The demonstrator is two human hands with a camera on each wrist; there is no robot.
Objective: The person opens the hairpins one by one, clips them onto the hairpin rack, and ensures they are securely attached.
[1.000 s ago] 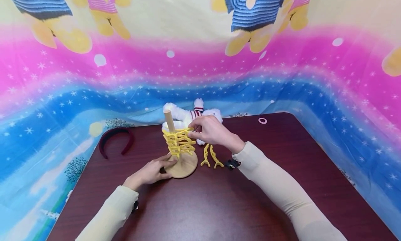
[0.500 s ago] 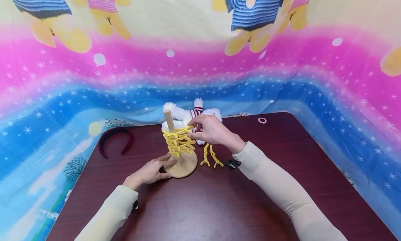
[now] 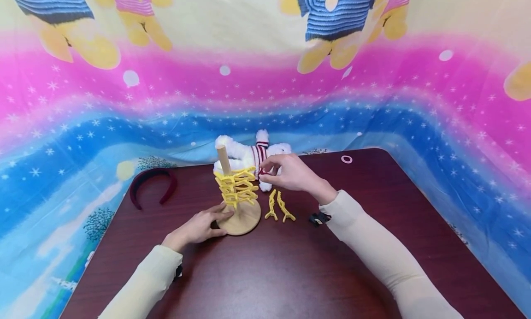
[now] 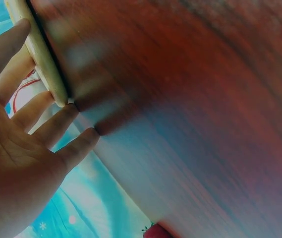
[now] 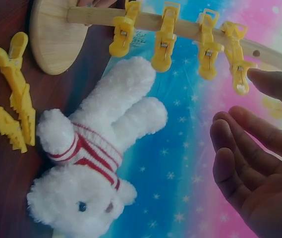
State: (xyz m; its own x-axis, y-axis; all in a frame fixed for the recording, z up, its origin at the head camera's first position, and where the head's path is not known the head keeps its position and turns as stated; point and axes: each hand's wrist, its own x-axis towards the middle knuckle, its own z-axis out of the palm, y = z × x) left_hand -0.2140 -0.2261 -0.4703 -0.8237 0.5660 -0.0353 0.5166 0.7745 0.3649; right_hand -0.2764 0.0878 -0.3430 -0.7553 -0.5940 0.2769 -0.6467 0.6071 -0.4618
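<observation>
A wooden stand [image 3: 245,222] with a round base and upright post carries several yellow alligator hair clips [image 3: 238,187], clamped on its post one above another. My left hand [image 3: 198,226] rests its thumb and fingertips on the left rim of the base, fingers spread and nearly straight. Just right of the uppermost clip [image 5: 237,59], my right hand [image 3: 290,172] hovers with loosely bent fingers. The right wrist view shows a gap between its thumb and fingers, with nothing held there. Two loose yellow hair clips [image 3: 286,208] lie on the table to the right of the base.
Behind the stand lies a white plush bear [image 5: 81,193] in a red-striped sweater. A dark red headband [image 3: 153,172] is at the table's back left, and a small pink ring [image 3: 346,159] at the back right. A printed cloth hangs around the dark table [image 3: 290,273].
My right hand has let go of the uppermost hair clip and drawn back slightly to the right. That clip stays on the post. The left hand keeps its place on the base.
</observation>
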